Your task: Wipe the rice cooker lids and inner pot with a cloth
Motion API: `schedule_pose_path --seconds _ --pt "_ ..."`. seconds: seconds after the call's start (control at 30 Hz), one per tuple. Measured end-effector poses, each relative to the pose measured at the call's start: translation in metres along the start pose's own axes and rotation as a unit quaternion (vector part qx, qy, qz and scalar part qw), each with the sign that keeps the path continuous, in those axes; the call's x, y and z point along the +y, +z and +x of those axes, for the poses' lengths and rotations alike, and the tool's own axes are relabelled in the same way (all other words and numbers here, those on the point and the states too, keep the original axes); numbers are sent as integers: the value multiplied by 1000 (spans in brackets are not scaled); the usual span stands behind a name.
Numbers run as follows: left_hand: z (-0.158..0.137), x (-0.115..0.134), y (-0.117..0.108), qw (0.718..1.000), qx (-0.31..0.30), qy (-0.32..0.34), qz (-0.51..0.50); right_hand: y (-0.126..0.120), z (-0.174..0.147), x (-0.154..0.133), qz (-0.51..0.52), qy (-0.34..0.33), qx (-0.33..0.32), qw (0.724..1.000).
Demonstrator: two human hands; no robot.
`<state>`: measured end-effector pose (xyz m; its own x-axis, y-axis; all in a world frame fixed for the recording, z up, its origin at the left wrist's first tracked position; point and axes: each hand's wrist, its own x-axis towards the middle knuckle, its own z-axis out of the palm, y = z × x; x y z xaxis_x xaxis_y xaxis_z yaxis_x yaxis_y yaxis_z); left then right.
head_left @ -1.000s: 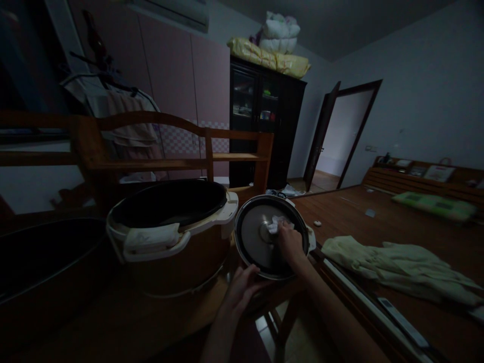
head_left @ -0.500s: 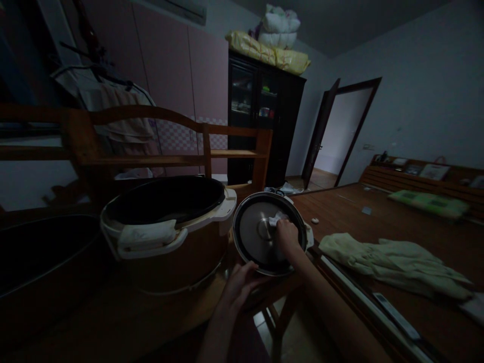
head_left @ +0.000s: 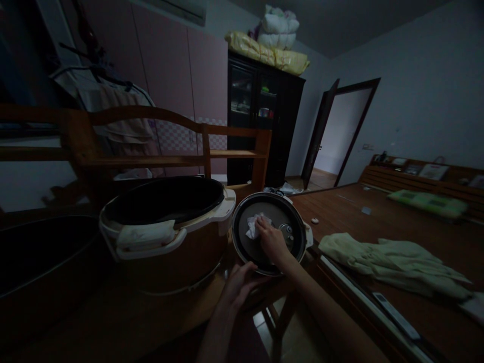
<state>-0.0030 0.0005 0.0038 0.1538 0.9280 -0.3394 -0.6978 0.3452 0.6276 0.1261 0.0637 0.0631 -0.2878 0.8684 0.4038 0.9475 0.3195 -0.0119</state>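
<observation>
A round cooker lid [head_left: 247, 252], grey inside with a dark rim, stands tilted with its inner face toward me. My left hand [head_left: 239, 286] grips its lower edge, thumb over the rim and fingers behind. Crumpled white tissue [head_left: 251, 228] is pinched under the fingertips of my right hand [head_left: 273, 243], pressed on the left-centre of the lid's inner face. A small round metal valve part shows right of that hand. To the left sits the cooker body [head_left: 200, 249], its top open and dark inside, with a folded white cloth [head_left: 147, 234] on its handle.
At far left stands a dark pot [head_left: 45, 252]. A wooden bed frame [head_left: 151, 160] rises behind the cooker. On the brown surface to the right lie a pale green garment [head_left: 389, 257] and a white remote-like device [head_left: 396, 316]. Tiled floor shows below the lid.
My right hand has moved left across the lid with the tissue. The lid's inner face seems turned, its metal part now right of the hand. My left hand stays at the lower edge.
</observation>
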Motion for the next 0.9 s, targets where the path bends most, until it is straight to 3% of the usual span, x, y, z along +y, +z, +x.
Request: schedule_pose_path --seconds 0.3,0.47,0.57,0.7,0.9 --pt "5 -4 -5 999 -31 3 -8 -5 -25 -7 -6 -73 -40 996" --pt "5 -4 -5 999 -32 3 -8 -7 -43 0 25 -73 -36 996" --pt "5 -4 -5 1000 -31 -3 -6 -6 -54 9 35 -53 -35 997" --pt "5 -3 -6 1000 -22 -5 -6 0 -64 19 36 37 -23 998" --pt "6 -3 -6 999 -33 -11 -10 13 -52 23 101 98 21 990"
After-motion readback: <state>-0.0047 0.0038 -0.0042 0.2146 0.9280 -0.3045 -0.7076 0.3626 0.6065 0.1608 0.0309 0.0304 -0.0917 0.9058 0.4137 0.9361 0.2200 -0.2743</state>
